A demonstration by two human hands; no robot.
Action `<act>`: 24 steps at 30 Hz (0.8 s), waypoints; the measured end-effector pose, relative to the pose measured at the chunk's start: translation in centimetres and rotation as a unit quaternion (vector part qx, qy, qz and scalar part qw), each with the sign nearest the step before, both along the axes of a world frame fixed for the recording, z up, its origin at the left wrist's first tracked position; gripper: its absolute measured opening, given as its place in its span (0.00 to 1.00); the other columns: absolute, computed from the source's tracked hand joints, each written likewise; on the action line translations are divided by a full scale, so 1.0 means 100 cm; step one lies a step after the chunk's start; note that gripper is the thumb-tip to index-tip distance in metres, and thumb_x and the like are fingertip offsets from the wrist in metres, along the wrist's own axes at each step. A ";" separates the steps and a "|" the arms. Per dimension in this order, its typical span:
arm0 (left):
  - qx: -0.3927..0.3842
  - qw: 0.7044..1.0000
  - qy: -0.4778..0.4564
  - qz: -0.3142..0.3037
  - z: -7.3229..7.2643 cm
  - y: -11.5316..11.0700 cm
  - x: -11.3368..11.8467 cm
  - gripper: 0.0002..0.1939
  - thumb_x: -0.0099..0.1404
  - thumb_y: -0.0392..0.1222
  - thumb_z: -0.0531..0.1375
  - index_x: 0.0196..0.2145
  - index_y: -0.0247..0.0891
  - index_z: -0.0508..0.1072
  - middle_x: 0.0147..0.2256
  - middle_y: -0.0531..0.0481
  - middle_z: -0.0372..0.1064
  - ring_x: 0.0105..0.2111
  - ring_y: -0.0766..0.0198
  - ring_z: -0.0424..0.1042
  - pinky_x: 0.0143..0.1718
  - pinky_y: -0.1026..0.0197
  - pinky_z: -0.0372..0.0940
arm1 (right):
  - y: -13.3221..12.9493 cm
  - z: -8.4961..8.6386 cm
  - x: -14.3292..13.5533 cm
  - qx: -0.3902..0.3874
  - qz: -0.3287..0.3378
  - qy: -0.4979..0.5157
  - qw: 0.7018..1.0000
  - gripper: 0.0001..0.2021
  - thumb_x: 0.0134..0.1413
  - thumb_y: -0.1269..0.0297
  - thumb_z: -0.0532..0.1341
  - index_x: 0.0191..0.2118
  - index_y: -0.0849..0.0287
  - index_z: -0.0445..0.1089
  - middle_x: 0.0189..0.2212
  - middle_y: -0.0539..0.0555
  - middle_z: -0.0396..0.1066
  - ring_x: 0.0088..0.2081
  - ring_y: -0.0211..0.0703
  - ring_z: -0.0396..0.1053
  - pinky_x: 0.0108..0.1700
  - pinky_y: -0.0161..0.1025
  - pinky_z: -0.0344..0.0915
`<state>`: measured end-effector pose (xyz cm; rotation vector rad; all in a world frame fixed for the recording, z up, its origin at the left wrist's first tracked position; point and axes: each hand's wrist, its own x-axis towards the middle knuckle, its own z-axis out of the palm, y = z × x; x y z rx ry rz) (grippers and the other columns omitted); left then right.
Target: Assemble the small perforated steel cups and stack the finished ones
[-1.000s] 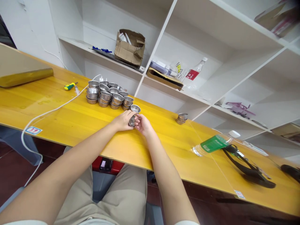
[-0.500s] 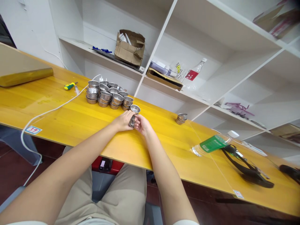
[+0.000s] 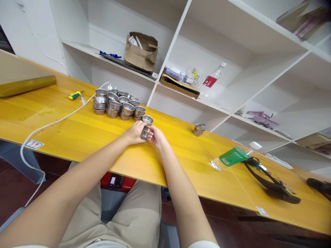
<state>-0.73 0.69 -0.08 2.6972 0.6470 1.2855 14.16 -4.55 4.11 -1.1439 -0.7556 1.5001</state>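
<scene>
Head view: at the centre of the frame, the left hand grips a small metal cup, tilted, between thumb and fingers. The right hand curls its fingers against the cup's right side; whether they pinch it, I cannot tell. Another cup sits just above the hands, beside the stacked cups left of centre. On the table, a green-labelled bottle lies at centre right.
</scene>
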 end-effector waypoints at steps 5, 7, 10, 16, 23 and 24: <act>0.002 1.000 0.000 0.002 -0.001 0.001 0.000 0.27 0.54 0.46 0.70 0.48 0.36 0.65 0.44 0.40 0.67 0.46 0.47 0.69 0.50 0.48 0.67 | -0.001 0.003 -0.001 -0.006 -0.003 -0.009 1.000 0.14 0.56 0.63 0.62 0.22 0.56 0.59 0.12 0.40 0.47 0.15 0.29 0.47 0.17 0.29 0.49; 0.001 1.000 0.001 0.005 -0.002 0.002 0.000 0.28 0.54 0.46 0.70 0.48 0.36 0.65 0.44 0.40 0.67 0.47 0.47 0.69 0.51 0.48 0.66 | -0.002 0.004 -0.002 -0.006 -0.005 -0.013 1.000 0.14 0.57 0.64 0.61 0.22 0.57 0.59 0.11 0.40 0.47 0.15 0.29 0.47 0.17 0.28 0.49; 0.004 1.000 0.004 0.006 -0.002 0.002 0.000 0.28 0.54 0.46 0.70 0.48 0.35 0.65 0.44 0.40 0.67 0.46 0.47 0.69 0.50 0.48 0.66 | -0.002 0.005 -0.002 -0.004 -0.004 -0.020 1.000 0.15 0.56 0.63 0.62 0.22 0.56 0.59 0.12 0.40 0.48 0.15 0.29 0.47 0.17 0.28 0.49; 0.015 1.000 0.015 0.007 0.000 0.000 0.000 0.27 0.55 0.46 0.70 0.48 0.36 0.65 0.44 0.41 0.67 0.46 0.48 0.68 0.50 0.49 0.66 | -0.001 0.003 -0.003 -0.009 -0.013 -0.024 1.000 0.15 0.58 0.64 0.60 0.22 0.57 0.60 0.12 0.40 0.47 0.14 0.29 0.47 0.17 0.28 0.49; 0.010 1.000 -0.003 0.020 -0.001 0.003 0.000 0.28 0.55 0.47 0.70 0.49 0.37 0.66 0.44 0.41 0.66 0.47 0.47 0.68 0.51 0.48 0.66 | 0.000 -0.003 -0.004 0.057 -0.041 -0.100 0.993 0.13 0.55 0.60 0.63 0.23 0.58 0.66 0.14 0.42 0.54 0.17 0.32 0.54 0.19 0.30 0.56; 0.005 1.000 -0.012 0.027 0.000 0.003 0.000 0.29 0.55 0.48 0.70 0.49 0.37 0.66 0.44 0.41 0.66 0.47 0.47 0.68 0.51 0.47 0.66 | -0.001 -0.004 -0.003 0.075 -0.053 -0.141 0.986 0.12 0.54 0.58 0.64 0.24 0.58 0.67 0.15 0.44 0.57 0.18 0.33 0.57 0.20 0.31 0.58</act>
